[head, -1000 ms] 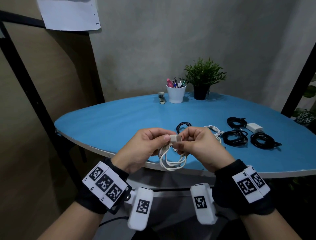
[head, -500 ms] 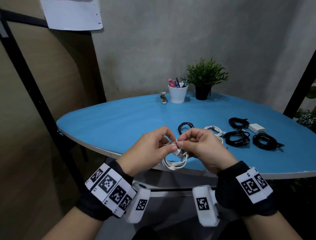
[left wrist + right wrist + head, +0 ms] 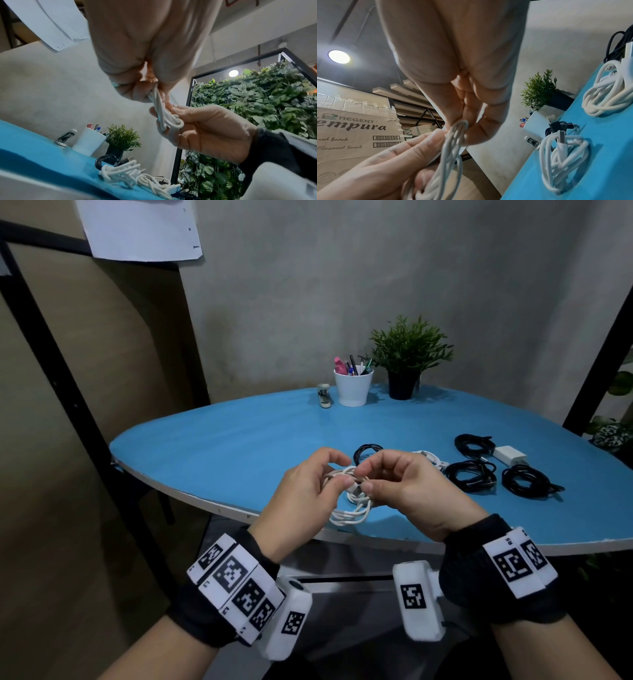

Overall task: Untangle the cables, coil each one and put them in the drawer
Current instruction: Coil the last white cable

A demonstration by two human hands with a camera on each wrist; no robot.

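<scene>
Both hands — the left hand (image 3: 305, 494) and the right hand (image 3: 407, 491) — meet over the worktop's (image 3: 219, 446) near edge, a coiled cable (image 3: 352, 508) between them. To their right lie several more coils (image 3: 474, 475), perhaps five. At the back stand a cup (image 3: 352, 388) and, right of it, a plant (image 3: 409, 357).

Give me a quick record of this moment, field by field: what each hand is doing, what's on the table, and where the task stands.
left hand: grips white cable coil
right hand: pinches the same coil
table: black coils, white coil, charger, pen cup, potted plant, stapler
drawer: not in view
stage: coiling, nothing stowed yet
</scene>
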